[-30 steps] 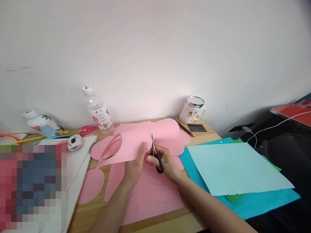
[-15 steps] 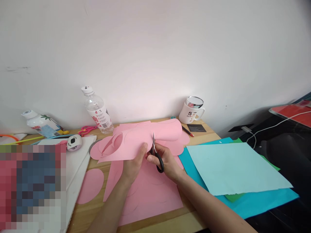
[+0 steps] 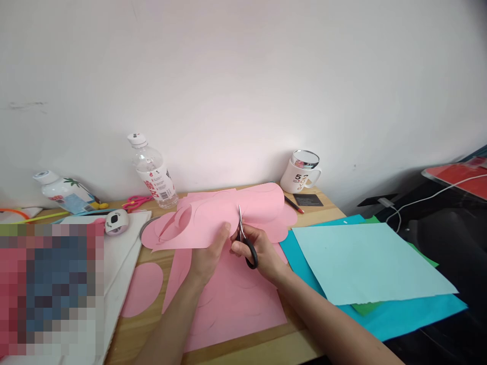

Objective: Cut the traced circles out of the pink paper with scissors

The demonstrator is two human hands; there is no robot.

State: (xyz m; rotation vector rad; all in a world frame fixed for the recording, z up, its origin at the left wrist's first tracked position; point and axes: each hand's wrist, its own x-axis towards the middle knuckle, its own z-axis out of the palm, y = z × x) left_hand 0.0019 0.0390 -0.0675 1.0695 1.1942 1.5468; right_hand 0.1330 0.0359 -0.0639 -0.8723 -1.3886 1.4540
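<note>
A curled sheet of pink paper (image 3: 207, 218) with faint drawn curves is raised above the wooden table. My left hand (image 3: 213, 248) pinches its near edge, thumb on top and the other fingers hidden beneath. Black-handled scissors (image 3: 250, 253) are in my right hand (image 3: 261, 251), their blades on the paper where a cut opens toward the right. Below my hands lies a flat pink sheet (image 3: 228, 319) with pencil curves. A rounded pink paper piece (image 3: 142, 289) rests to the left, partly under white boards.
Behind stand a clear bottle (image 3: 154, 175) and a white mug (image 3: 300, 172). Pink-handled scissors (image 3: 137, 203) and a small white device (image 3: 116, 223) lie left. A pencil (image 3: 293, 204), a black card (image 3: 308, 200) and light blue paper (image 3: 373, 263) are right. The lower left is pixelated.
The scissor blades have closed a little on the pink paper, and the curled sheet has shifted slightly. Both hands stay in nearly the same place.
</note>
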